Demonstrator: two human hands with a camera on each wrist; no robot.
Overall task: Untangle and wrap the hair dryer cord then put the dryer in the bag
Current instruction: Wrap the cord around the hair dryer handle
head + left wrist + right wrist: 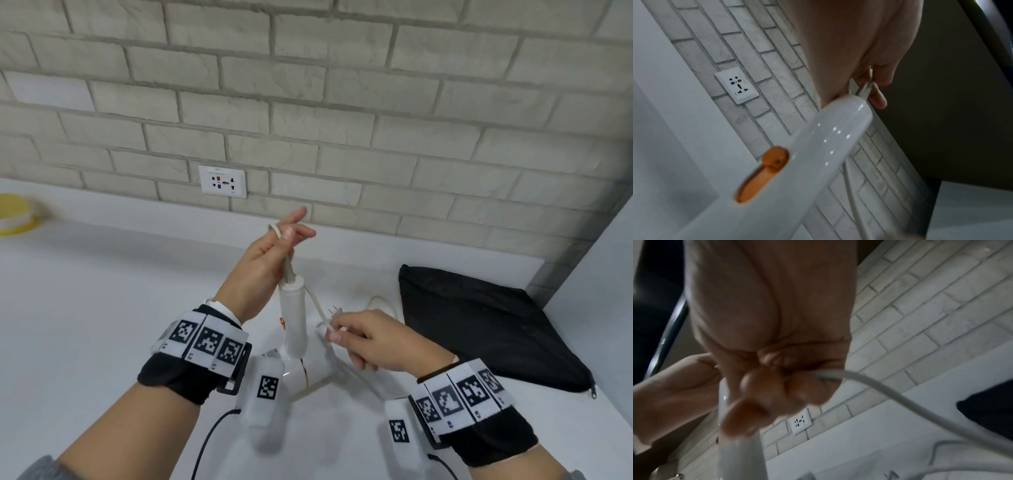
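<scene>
The white hair dryer stands handle-up, its head resting on the white counter. My left hand is above the handle and pinches the beige cord where it leaves the handle, with the index finger stretched out. A loop of cord lies over that hand. My right hand pinches the cord just behind the two-pin plug. More cord trails over the counter under my right hand. The left wrist view shows the handle, its orange switch and the fingers on the cord. The black bag lies flat to the right.
A brick wall with a white socket runs behind the counter. A yellow and white object sits at the far left. A small white part lies beside the bag. A wall corner bounds the right side.
</scene>
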